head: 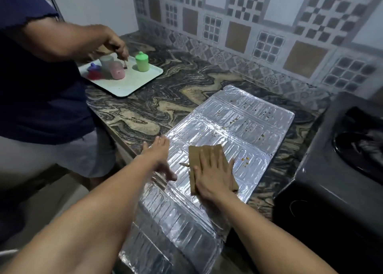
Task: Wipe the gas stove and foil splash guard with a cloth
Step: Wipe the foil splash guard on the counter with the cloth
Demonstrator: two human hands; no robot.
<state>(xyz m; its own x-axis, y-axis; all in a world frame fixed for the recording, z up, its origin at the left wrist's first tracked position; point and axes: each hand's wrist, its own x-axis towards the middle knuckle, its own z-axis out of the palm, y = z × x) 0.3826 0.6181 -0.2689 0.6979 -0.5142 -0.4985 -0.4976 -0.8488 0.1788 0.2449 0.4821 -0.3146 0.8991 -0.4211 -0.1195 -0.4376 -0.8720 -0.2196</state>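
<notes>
We are in the splash-guard step: the embossed silver foil splash guard (207, 149) lies unfolded flat on the marbled brown stone desk (157, 91), running from the near edge towards the far right, with the black gas stove (339, 170) just beside it on the right. Our right hand (213, 176) lies open and flat, fingers spread, pressing the folded tan cloth (205, 153) onto the middle panel; it grips nothing, only bears down. Our left hand (159, 157) is open too, palm down on the guard's left edge, steadying it. Yellowish crumbs (245, 159) sit just right of the cloth and further along the far panels, so the next stroke likely calls for sliding the cloth rightwards and farther, keeping the foil pinned so that it does not buckle.
</notes>
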